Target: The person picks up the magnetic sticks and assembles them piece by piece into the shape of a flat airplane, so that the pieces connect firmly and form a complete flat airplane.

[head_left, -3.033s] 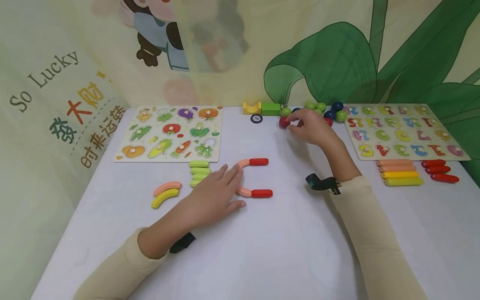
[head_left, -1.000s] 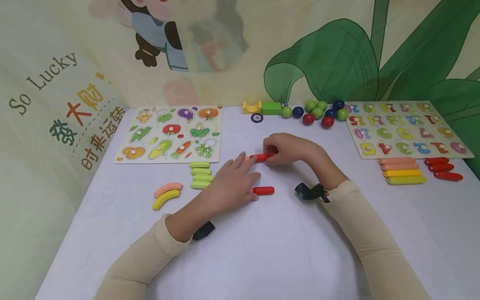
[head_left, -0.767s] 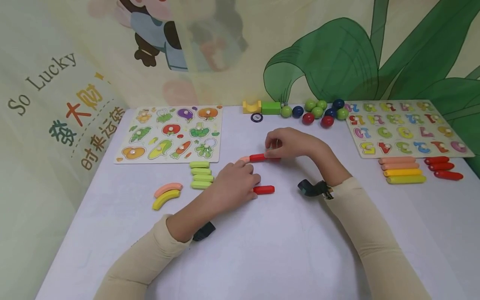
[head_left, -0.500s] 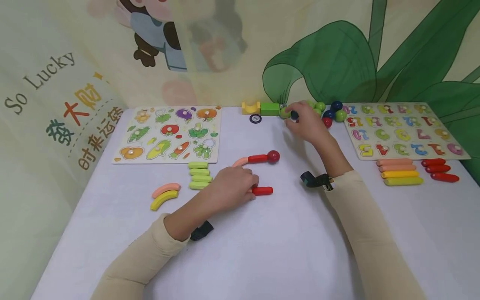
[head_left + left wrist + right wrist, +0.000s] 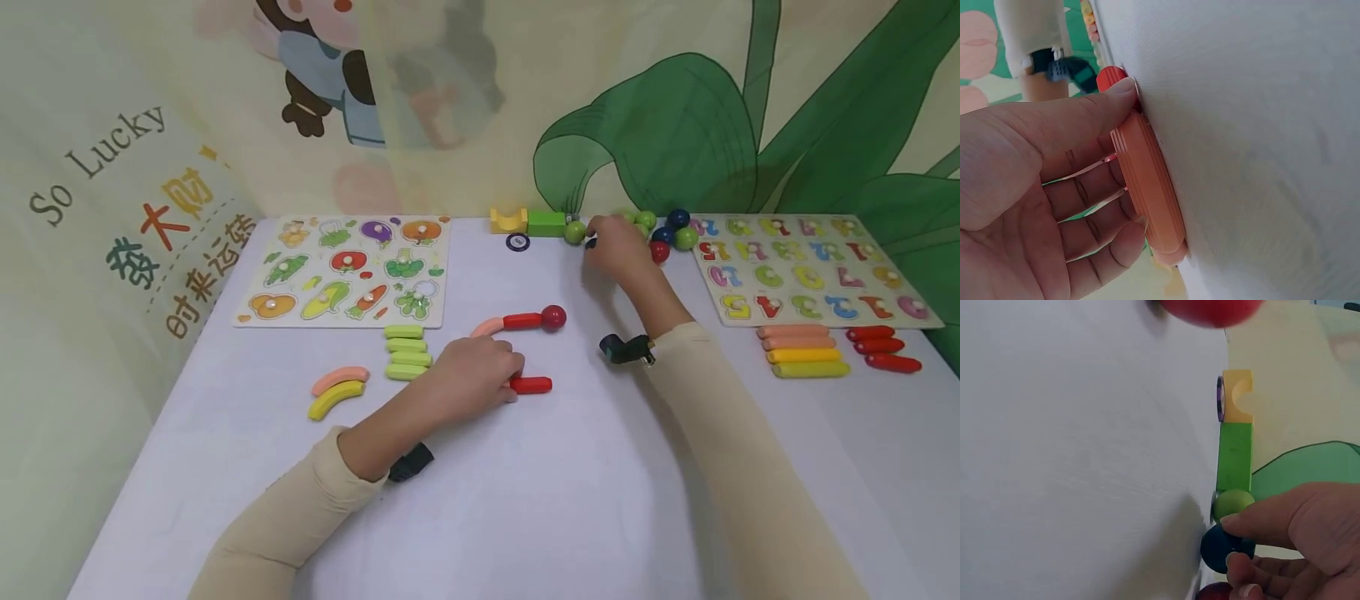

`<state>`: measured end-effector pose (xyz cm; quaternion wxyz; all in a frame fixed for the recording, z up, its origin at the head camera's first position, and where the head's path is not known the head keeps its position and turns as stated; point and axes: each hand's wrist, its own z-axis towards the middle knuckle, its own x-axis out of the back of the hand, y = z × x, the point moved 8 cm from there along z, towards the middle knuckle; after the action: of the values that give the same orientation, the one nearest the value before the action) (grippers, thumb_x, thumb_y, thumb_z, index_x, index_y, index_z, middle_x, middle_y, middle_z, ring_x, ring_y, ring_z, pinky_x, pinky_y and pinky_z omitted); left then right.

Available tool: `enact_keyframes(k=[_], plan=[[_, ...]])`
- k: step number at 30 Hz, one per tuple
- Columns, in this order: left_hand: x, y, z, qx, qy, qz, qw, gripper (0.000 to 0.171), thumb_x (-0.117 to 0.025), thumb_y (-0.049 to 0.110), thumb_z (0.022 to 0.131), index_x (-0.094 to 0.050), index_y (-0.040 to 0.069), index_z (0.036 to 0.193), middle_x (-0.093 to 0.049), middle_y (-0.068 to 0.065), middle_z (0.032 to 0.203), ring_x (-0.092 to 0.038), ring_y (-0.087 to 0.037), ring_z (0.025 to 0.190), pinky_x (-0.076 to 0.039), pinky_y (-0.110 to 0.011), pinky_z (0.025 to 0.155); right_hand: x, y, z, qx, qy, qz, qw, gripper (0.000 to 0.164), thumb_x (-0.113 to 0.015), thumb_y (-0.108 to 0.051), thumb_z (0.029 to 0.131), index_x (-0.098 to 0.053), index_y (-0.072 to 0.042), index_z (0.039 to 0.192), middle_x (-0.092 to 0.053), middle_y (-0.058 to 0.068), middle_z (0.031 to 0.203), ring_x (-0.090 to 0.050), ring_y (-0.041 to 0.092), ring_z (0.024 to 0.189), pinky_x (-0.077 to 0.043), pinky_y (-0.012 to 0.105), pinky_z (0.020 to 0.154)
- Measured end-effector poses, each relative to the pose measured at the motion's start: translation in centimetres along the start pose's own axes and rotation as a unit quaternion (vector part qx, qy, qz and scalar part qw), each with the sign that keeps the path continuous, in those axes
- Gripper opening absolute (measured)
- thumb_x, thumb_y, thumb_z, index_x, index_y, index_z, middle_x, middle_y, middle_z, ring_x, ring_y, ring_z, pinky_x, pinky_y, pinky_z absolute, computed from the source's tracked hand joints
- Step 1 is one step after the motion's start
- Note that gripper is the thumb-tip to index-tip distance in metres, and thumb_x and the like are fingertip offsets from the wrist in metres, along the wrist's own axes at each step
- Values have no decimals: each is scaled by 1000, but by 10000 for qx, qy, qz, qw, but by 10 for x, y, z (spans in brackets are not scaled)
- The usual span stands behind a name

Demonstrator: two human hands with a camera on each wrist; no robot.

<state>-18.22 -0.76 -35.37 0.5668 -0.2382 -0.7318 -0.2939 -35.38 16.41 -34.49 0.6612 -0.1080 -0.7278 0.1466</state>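
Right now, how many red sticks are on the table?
5: a red stick beside the red ball, another at the left hand, three near the number board; others may be hidden.

Table (image 5: 555, 508): one, white top, its far edge meeting the back sheet. Back sheet (image 5: 495, 179): one, cream, upright; printed with large green leaves (image 5: 682, 133) at right, cartoon figure (image 5: 318, 67) left of centre. Side sheet (image 5: 60, 375): one, pale; "So Lucky" lettering (image 5: 96, 162) above coloured Chinese characters (image 5: 163, 227). Light: soft, faint shadows.
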Motion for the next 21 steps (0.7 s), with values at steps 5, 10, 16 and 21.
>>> enact_keyframes(k=[5,10,16,21], plan=[[-1,1,1,42,-56,-18,10000,31,-72,35,75,-65,16,99,-53,5,76,-48,-9,71,-42,-21,57,-9,-1,-17,187,-169,122,9996,32,-59,-6,81,-57,3,112,-55,21,109,-48,34,99,-41,46,86],[0,0,0,84,-94,-98,9999,31,-72,35,75,-64,17,100,-52,5,76,-48,-9,71,-42,-21,56,-14,-8,-45,628,-807,261,9944,29,-69,-12,78,-61,-2,103,-59,15,100,-51,28,91,-45,42,81],[-1,-1,1,92,-68,-120,9999,30,-72,35,76,-64,18,98,-52,6,76,-48,-9,71,-42,-21,55,-27,-18,-93,1278,-2066,481,9688,21,-74,-18,76,-64,-11,93,-58,4,88,-53,21,77,-48,33,66],[-1,-1,2,33,-71,-48,10000,30,-72,35,76,-64,18,99,-52,6,76,-48,-9,72,-42,-21,56,-51,-40,-132,1308,-3029,1343,9344,26,-75,-23,75,-62,-17,97,-57,4,89,-57,21,61,-50,32,59]])
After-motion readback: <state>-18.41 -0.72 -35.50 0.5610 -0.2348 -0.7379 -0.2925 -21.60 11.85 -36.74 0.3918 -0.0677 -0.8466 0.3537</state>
